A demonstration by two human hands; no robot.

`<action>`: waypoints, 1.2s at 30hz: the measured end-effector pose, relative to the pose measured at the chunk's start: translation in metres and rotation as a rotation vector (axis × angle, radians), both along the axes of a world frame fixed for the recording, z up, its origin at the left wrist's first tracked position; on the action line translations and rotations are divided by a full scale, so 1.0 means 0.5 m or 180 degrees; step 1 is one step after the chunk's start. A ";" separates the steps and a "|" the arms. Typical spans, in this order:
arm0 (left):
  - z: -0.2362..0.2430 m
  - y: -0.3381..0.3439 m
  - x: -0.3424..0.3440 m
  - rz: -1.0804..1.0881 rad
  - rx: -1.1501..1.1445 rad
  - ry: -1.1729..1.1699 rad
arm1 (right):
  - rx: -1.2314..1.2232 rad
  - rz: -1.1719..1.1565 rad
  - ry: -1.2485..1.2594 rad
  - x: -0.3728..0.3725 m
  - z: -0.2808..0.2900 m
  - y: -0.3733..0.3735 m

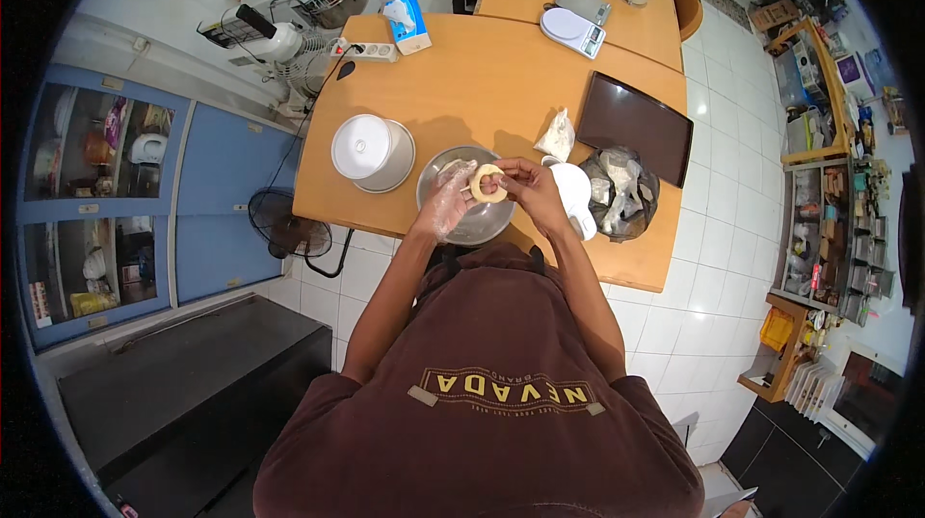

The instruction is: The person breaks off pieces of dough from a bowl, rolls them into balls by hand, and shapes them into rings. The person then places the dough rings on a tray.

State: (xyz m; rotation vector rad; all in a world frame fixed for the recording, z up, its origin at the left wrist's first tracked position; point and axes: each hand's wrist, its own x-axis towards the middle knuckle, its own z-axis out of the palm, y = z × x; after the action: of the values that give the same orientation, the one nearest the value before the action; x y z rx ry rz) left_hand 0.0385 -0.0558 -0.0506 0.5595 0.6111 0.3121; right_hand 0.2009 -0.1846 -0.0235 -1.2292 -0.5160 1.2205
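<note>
Above the metal bowl (482,227), pinching a pale dough ring (477,188) between fingertips of the right hand (530,190); holding the whitened left hand (449,198) half curled at its left edge, not discerning whether gripping. Farther out on the tabletop (438,75), observing a white tub (371,148) left of the bowl, a black bag (632,219) right, a dark tray (631,123) beyond.

Dk maroon-brown tee (482,325), well back from L hand (449,200) & R hand (530,188). Short slvs: L slv (323,412) behind L hand, R slv (660,422) behind R hand. Chest print (511,390) btwn, yellow block letters, thin outline, upside down; tan tab (422,396) nr each end. L hand coated, powder or clear film, can't tell.
</note>
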 end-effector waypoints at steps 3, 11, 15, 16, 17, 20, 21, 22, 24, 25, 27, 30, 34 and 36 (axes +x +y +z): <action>0.034 -0.003 0.014 -0.0185 0.0185 0.0292 | 0.0201 0.0081 -0.0001 0.007 -0.002 0.000; -0.014 0.004 -0.012 0.0236 -0.0118 -0.0055 | -0.0049 0.0078 0.0306 -0.012 0.006 -0.004; 0.013 -0.004 0.003 0.0094 -0.0261 0.0207 | 0.0220 0.0014 0.0240 0.012 -0.008 -0.005; 0.008 -0.004 0.000 0.0102 -0.0259 0.0210 | 0.0222 0.0022 0.0243 0.010 0.000 -0.002; 0.002 -0.004 -0.002 0.0123 -0.0206 0.0128 | 0.0291 0.0026 0.0517 0.010 0.009 -0.001; -0.007 0.002 -0.006 0.0155 -0.0166 -0.0072 | 0.0323 0.0012 0.0985 0.009 0.030 -0.002; -0.009 0.005 -0.007 0.0168 -0.0180 -0.0186 | 0.0286 -0.0005 0.1183 0.008 0.035 -0.003; -0.012 0.007 -0.007 0.0170 -0.0181 -0.0188 | 0.0285 -0.0003 0.1181 0.007 0.038 -0.005; -0.018 0.011 -0.009 0.0103 -0.0179 -0.0322 | 0.0413 0.0067 0.1294 0.005 0.043 -0.006; -0.010 0.009 -0.004 0.0087 -0.0176 -0.0325 | 0.0420 0.0052 0.1289 0.010 0.037 -0.008; 0.007 0.003 0.003 0.0050 -0.0197 -0.0281 | 0.0453 0.0075 0.1122 0.019 0.025 -0.009; 0.035 -0.008 0.018 -0.0020 -0.0013 0.0005 | 0.0388 0.0083 0.0966 0.020 0.022 -0.006; 0.014 -0.002 0.010 0.0082 0.0179 -0.0144 | 0.0310 -0.0025 0.1377 0.008 0.032 0.000; 0.016 -0.007 0.011 0.0185 0.0224 -0.0331 | 0.0238 0.0049 0.1566 0.004 0.029 -0.003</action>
State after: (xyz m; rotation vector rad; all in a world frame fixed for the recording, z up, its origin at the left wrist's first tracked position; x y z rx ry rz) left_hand 0.0439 -0.0594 -0.0427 0.5899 0.5178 0.4161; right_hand 0.2029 -0.1860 -0.0092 -0.8206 -0.2037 1.4439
